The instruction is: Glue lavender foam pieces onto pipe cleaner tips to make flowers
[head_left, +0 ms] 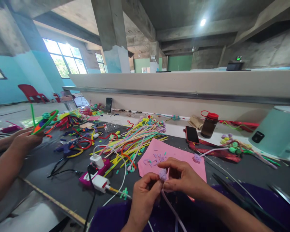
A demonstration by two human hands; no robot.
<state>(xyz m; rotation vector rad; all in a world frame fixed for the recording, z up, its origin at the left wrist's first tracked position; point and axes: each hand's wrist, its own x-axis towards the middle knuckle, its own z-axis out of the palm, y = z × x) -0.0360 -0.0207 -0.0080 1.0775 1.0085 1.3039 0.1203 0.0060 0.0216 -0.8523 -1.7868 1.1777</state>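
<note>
A small lilac pipe-cleaner flower [162,174] is between my hands at the front edge of the table. My left hand [146,198] pinches its base between thumb and fingers. From the other side, my right hand [183,176] curls its thumb and index finger round the bloom. A long lilac stem [171,207] hangs down from the flower toward my lap. Beneath the hands lies a pink sheet [183,158] strewn with short lilac and green pieces. Another lilac flower [197,158] rests at its right edge.
Scissors [228,190] lie at the right. A magenta power strip [96,175] with chargers and cables sits left. Behind are bundled pipe cleaners [135,138], a phone [192,134] and a bottle [209,125]. A co-worker's hands [30,138] hold green pipe cleaners at far left.
</note>
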